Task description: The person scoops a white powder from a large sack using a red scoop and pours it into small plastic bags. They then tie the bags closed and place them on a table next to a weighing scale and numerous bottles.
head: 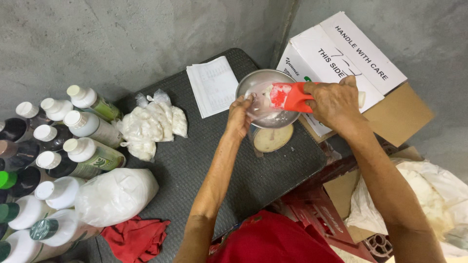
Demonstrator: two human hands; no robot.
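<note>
My right hand point(334, 103) grips a red plastic scoop point(287, 96) dusted with white powder, tipped over the round steel bowl point(251, 80) that sits on a small dial scale point(271, 139), while my left hand point(240, 117) pinches the mouth of a small clear plastic bag point(261, 100) held in the bowl beneath the scoop. On the dark grey mat point(195, 160) to my left lie a heap of filled little white bags point(151, 124), a big white sack point(114, 195), a red cloth point(136, 237) and white-capped bottles point(87, 129). A white cardboard box point(341, 48) stands just behind the bowl.
</note>
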